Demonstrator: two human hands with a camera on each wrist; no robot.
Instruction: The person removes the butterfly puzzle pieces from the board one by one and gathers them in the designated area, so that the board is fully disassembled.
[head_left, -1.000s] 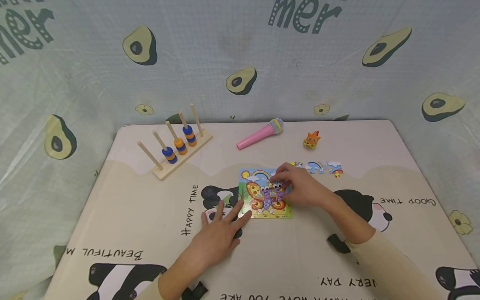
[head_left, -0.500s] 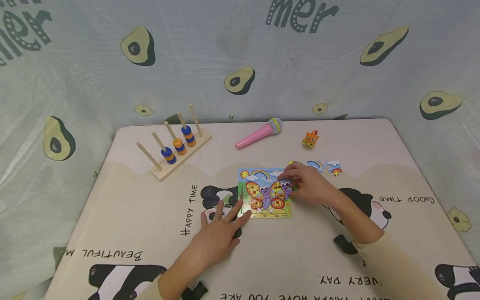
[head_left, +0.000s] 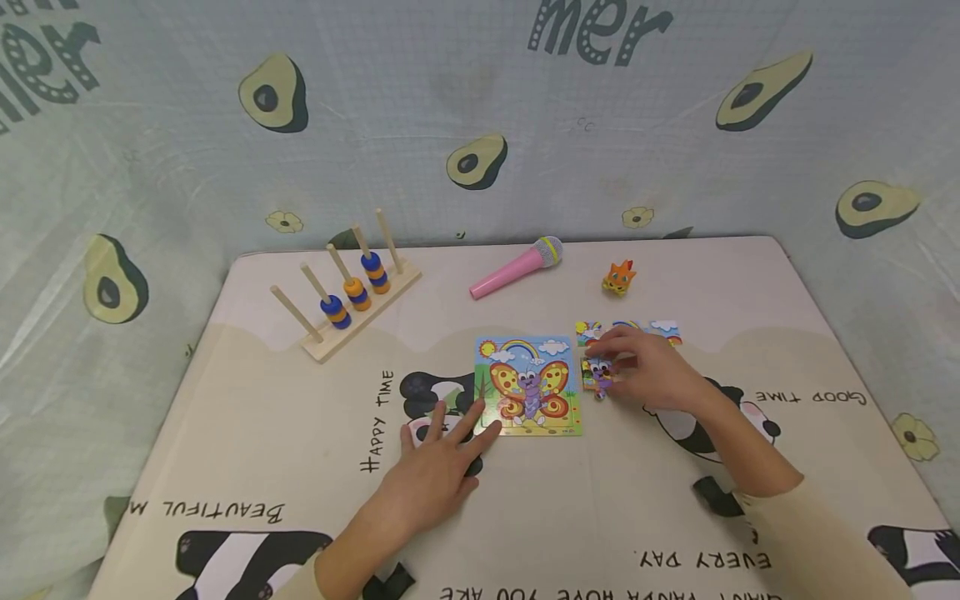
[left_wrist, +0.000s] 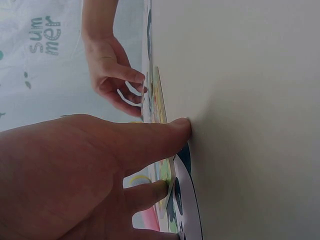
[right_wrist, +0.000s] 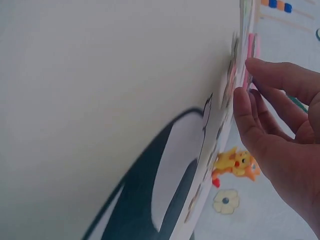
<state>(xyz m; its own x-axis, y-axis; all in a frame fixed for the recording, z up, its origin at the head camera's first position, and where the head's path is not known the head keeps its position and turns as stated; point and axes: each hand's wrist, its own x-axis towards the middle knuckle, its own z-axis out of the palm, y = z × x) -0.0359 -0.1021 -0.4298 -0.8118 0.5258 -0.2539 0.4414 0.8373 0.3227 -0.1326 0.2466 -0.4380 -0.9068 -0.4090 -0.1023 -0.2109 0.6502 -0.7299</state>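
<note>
Fingers of the right hand (head_left: 654, 372) pinch a piece (head_left: 597, 369) beside the board (head_left: 529, 417), left hand (head_left: 436, 477) spread against it; three others (head_left: 587, 330) off, remainder unclear.

On worktop (head_left: 262, 446): puzzle board (head_left: 529, 387) | pieces (head_left: 665, 327) to right | microphone (head_left: 513, 269) behind board | peg rack (head_left: 369, 314) rear-left | figurine (head_left: 618, 278) behind pieces

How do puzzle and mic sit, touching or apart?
Apart. The head view plainly shows a strip of bare table between the puzzle and the mic.
</note>
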